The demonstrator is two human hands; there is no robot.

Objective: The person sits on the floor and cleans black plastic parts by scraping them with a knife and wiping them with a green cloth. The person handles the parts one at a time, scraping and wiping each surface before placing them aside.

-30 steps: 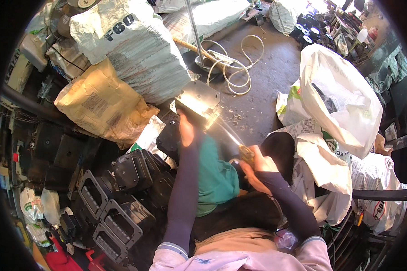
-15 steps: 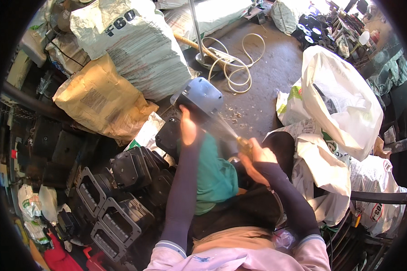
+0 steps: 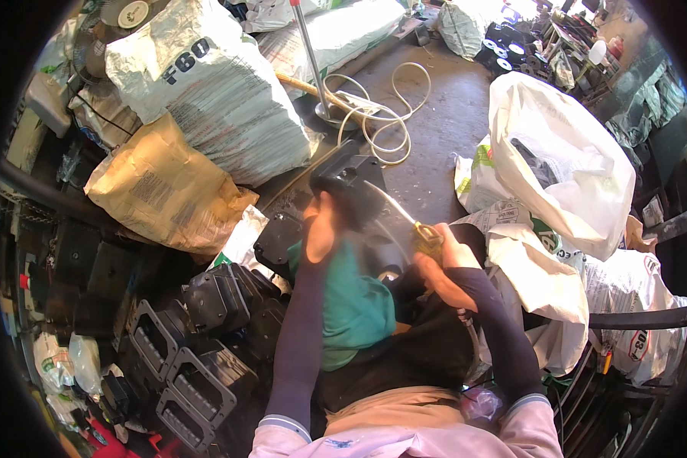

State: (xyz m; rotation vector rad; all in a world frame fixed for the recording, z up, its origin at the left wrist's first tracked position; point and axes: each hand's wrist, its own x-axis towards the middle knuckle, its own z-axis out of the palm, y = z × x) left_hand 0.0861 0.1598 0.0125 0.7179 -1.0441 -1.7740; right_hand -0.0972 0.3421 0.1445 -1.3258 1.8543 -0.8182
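My left hand [image 3: 322, 229] grips a black plastic housing [image 3: 349, 179] from its near side and holds it up in front of me. The housing is somewhat blurred. In my right hand [image 3: 452, 263] is an air blow gun [image 3: 427, 238] with a brassy yellow body, fingers wrapped round it. Its thin pale nozzle slants up and left, with the tip at or close to the housing; whether they touch I cannot tell. A hose fitting shows below my right wrist. A green cloth [image 3: 355, 309] lies over my lap, beneath my left forearm.
Several black housings [image 3: 198, 382] are piled at my left. An open brown paper sack [image 3: 164, 187] and a big white sack [image 3: 206, 99] stand beyond them. At the right is an open white sack [image 3: 565, 160] with dark pieces inside. A cream hose [image 3: 408, 114] lies coiled on the floor.
My left hand has turned the housing, so its bright, light-catching face no longer shows. The blow gun's nozzle now points more steeply up. The whole view has shifted slightly.
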